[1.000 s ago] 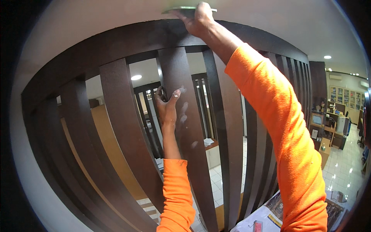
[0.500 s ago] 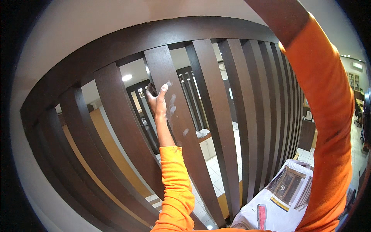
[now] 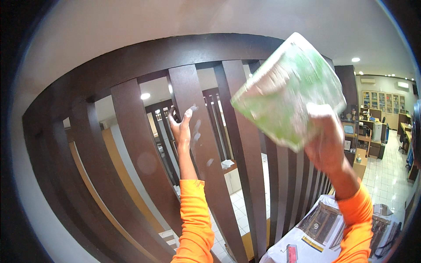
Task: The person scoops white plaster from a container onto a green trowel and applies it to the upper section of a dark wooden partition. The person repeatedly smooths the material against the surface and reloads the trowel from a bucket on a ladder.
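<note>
My left hand (image 3: 180, 122) grips the edge of a dark brown wooden slat (image 3: 204, 171), its thumb on the front face beside pale smudges. My right hand (image 3: 324, 138) holds up a square, thin green plate (image 3: 285, 92), its face smeared with a whitish paste, at the upper right. The plate is in front of the slatted partition's top beam (image 3: 144, 57) and hides part of it. A white ceiling (image 3: 175, 17) runs above the beam.
A printed sheet-like covering (image 3: 309, 230) lies low at the right beside the slats. Beyond are desks (image 3: 375, 136), shelving cabinets (image 3: 383, 101) and a tiled floor (image 3: 379, 184). Through the gaps show papers (image 3: 227, 164) on a counter and more slats behind.
My right hand has come down from the ceiling, out of view half a second ago, and now shows the plate's smeared face toward me. My left hand stays on the slat.
</note>
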